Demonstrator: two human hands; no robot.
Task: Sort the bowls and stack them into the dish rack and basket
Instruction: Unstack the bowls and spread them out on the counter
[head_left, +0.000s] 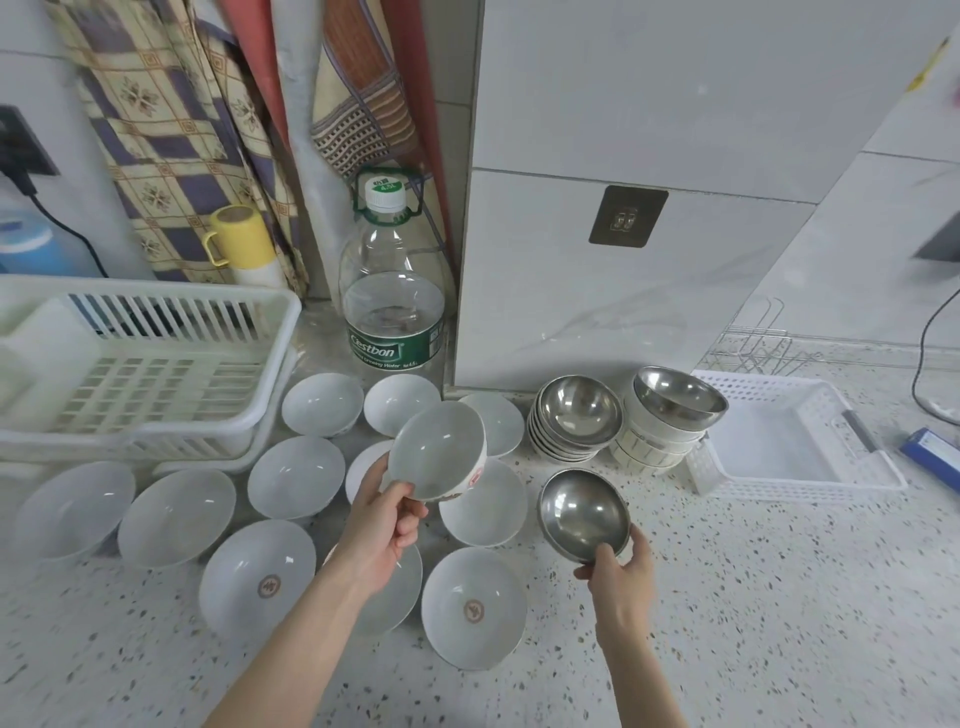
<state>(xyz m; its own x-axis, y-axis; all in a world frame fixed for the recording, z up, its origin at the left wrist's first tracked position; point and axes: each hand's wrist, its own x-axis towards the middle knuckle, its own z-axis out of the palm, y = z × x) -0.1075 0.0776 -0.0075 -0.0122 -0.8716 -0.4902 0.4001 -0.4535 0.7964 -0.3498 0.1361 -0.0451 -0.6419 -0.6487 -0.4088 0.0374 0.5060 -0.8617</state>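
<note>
Centrally, left hand (382, 525) grasps tilted white bowl (439, 453) above desk (753, 597); right hand (621, 569) pinches steel bowl (583, 514) rim, lower centre. Dish rack (140, 358) left, basket (795, 436) right.

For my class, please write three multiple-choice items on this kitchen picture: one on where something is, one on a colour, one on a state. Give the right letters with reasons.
1. Where does the white basket stand?
A. right of the stacked bowls
B. inside the dish rack
C. behind the bottle

2. What colour is the water bottle label?
A. red
B. green
C. blue

3. What is the right hand doing?
A. resting flat on the counter
B. hanging idle
C. holding a steel bowl by its rim

Answers:
1 A, it sits just past the stacks.
2 B, a green band shows.
3 C, its grip pinches the near rim.
</note>
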